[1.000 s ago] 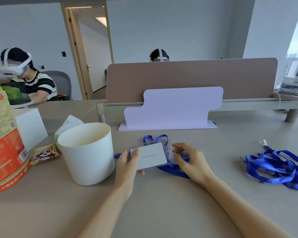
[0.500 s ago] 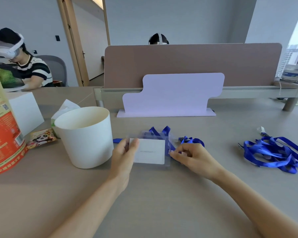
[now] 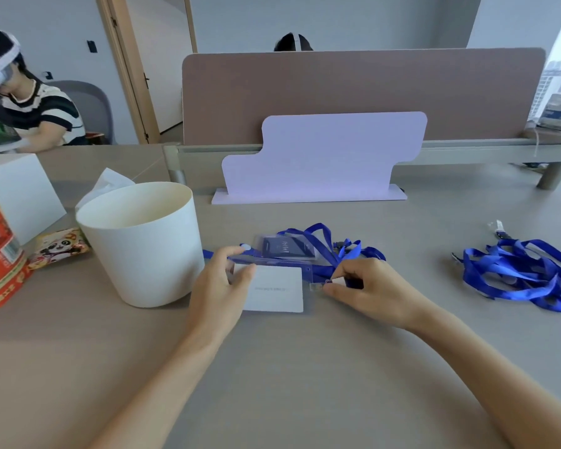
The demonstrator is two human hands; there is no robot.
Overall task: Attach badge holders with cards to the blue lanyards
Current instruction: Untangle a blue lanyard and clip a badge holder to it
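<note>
The badge holder [image 3: 272, 288], card inside, is gripped on the table [image 3: 305, 367] by the left hand [image 3: 219, 286]. Its tab [image 3: 316, 286], apparently with the lanyard [image 3: 353, 249] clip, is pinched by the right hand [image 3: 366, 286]. The holder should be steadied flat while the clip is hooked through.

Extends both bare forearms forward from the lower edge, converging toward the middle. Sets left hand [image 3: 219, 286] back-up with wrist straight. Clamps the left edge of the badge holder [image 3: 274, 288] between thumb [image 3: 247, 273] on top and fingers [image 3: 227, 256] reaching along the far side. Sets right hand [image 3: 370, 291] back-up, well apart from the left. Curls its fingers under and pinches the right-end tab of the same holder between thumb and index fingertip.
</note>
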